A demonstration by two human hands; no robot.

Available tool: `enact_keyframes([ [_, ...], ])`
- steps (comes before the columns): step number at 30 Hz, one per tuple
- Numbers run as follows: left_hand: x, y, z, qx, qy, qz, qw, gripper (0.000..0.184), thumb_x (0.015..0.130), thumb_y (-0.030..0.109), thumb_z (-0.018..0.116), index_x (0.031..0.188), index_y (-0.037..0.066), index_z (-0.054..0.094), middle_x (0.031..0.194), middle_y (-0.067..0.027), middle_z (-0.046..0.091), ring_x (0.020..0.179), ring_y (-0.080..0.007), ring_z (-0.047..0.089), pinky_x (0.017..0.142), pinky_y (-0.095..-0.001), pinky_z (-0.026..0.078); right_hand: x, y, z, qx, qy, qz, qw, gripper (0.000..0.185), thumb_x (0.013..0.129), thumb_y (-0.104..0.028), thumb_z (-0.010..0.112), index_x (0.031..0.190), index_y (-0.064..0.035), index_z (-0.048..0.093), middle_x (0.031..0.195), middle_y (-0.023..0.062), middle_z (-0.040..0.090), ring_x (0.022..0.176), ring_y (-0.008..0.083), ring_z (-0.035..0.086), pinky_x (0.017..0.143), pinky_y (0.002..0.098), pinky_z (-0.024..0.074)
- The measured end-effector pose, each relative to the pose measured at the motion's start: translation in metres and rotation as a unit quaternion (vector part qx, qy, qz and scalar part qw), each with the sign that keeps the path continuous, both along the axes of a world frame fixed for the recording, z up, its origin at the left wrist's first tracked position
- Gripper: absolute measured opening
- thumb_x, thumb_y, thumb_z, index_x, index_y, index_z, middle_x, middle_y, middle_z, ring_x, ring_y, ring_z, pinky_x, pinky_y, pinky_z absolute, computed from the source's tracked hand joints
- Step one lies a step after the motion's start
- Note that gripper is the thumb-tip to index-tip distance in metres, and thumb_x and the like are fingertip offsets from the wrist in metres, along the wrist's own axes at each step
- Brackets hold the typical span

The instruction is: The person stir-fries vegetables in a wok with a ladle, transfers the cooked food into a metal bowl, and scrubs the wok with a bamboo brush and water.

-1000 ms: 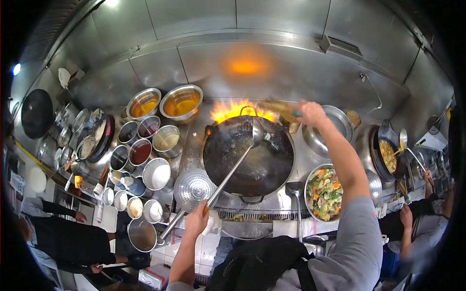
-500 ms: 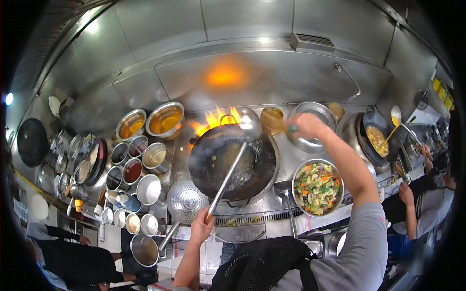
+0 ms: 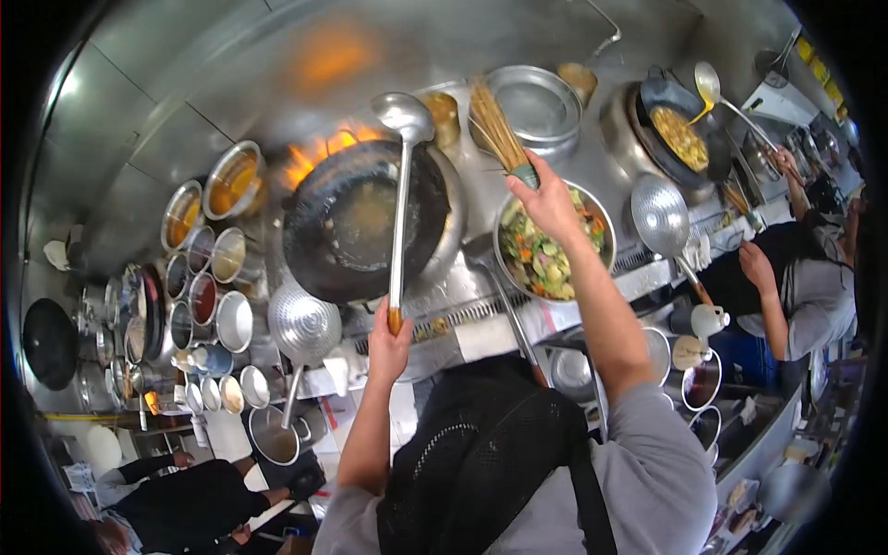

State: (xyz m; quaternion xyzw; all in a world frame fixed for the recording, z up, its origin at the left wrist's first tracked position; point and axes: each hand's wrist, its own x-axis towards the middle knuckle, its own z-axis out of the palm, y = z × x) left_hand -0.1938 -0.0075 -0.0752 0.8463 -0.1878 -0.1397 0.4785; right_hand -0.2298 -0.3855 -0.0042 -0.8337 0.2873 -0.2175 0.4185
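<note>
In the head view, my left hand (image 3: 389, 340) is closed on the wooden end of a long steel ladle (image 3: 404, 199). The ladle's bowl hangs past the right far rim of a black wok (image 3: 310, 222), which has a little liquid in its bottom. My right hand (image 3: 548, 200) grips a bamboo wok brush (image 3: 497, 125) by its green-wrapped end, bristles pointing away from me. Just below that hand stands a steel bowl of chopped mixed vegetables (image 3: 548, 242), partly hidden by my hand and forearm.
Flames (image 3: 324, 153) rise behind the wok. Oil bowls (image 3: 233, 180) and several sauce pots (image 3: 203, 296) stand left, near a perforated skimmer (image 3: 303, 324). A round steel pan (image 3: 536, 106) sits beyond the vegetables. Another wok (image 3: 680, 139) with food and a co-worker (image 3: 795, 287) are right.
The view has swung right. My right hand has come back toward me, and the brush now shows fully in it. The ladle stands more upright, still in my left hand.
</note>
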Motion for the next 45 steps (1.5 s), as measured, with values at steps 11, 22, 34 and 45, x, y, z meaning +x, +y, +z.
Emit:
enact_keyframes([
  [11,-0.101,-0.07,-0.132,0.093,0.1,-0.055,0.989,0.048,0.1,0.023,0.061,0.137,0.001,0.04,0.108,-0.0308,0.068,0.097,-0.0534,0.066,0.085,-0.0576,0.052,-0.143,0.071,-0.08,0.252,-0.112,-0.088,0.957,0.071,0.099,-0.027,0.073,0.154,0.0053,0.042,0.136,0.0193,0.064,0.121,0.023,0.061,0.108,0.0355,0.045],
  [22,-0.089,-0.065,-0.09,0.295,0.111,-0.261,0.912,0.037,0.102,0.036,0.057,0.121,0.006,0.064,0.108,-0.0284,0.069,0.104,-0.0474,0.068,0.09,-0.0552,0.053,-0.067,0.102,-0.047,0.045,-0.024,0.146,0.988,0.06,0.097,-0.024,0.072,0.15,-0.0028,0.054,0.136,0.0211,0.065,0.124,0.0303,0.064,0.108,0.0382,0.0454],
  [34,0.036,0.236,-0.185,-0.054,0.218,0.143,0.964,0.068,0.076,0.03,0.089,0.123,-0.005,0.054,0.116,-0.0271,0.064,0.105,-0.0392,0.064,0.094,-0.0476,0.052,0.221,0.142,-0.078,-0.277,0.318,0.314,0.851,0.048,0.09,-0.034,0.068,0.134,-0.0158,0.068,0.118,0.0233,0.072,0.111,0.0384,0.07,0.098,0.0489,0.057],
  [45,0.056,0.168,-0.109,-0.373,0.333,0.157,0.851,0.066,0.091,0.006,0.069,0.147,0.005,0.034,0.135,-0.0158,0.056,0.12,-0.0321,0.062,0.103,-0.0463,0.052,0.253,0.14,-0.108,-0.358,0.326,0.2,0.852,0.067,0.096,-0.036,0.068,0.154,-0.0148,0.043,0.118,0.0237,0.065,0.096,0.0448,0.072,0.087,0.052,0.0586],
])
